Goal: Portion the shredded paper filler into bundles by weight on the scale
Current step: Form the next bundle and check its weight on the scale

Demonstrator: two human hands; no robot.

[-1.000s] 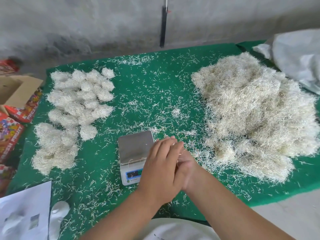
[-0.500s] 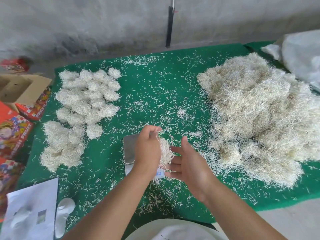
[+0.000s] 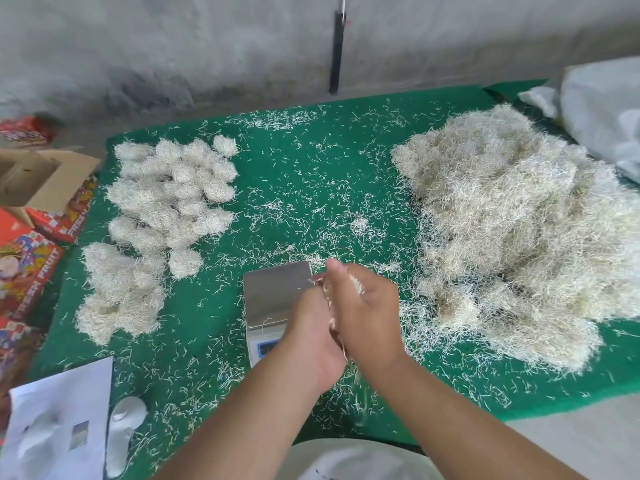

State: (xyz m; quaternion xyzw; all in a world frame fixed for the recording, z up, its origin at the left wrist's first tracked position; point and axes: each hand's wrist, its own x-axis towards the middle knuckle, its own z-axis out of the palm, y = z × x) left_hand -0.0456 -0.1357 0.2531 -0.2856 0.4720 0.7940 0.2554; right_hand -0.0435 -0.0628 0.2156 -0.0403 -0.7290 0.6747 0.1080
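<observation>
I see my two hands pressed palm to palm over the near right corner of the scale (image 3: 277, 294), squeezing a wad of shredded paper (image 3: 356, 284) between them. The right hand (image 3: 363, 320) lies on top with its fingers fairly straight; the left hand (image 3: 311, 337) sits under it, and I cannot tell how its fingers lie. They hide part of the steel pan and most of the display. The big loose pile (image 3: 519, 230) fills the right of the green desk (image 3: 311, 161); finished bundles (image 3: 173, 192) are clustered at the left. Stray shreds litter the mat. Cardboard boxes (image 3: 34, 209) stand off the left edge, a white sheet (image 3: 59, 424) lies near left, and a white bag (image 3: 602, 105) sits far right.
</observation>
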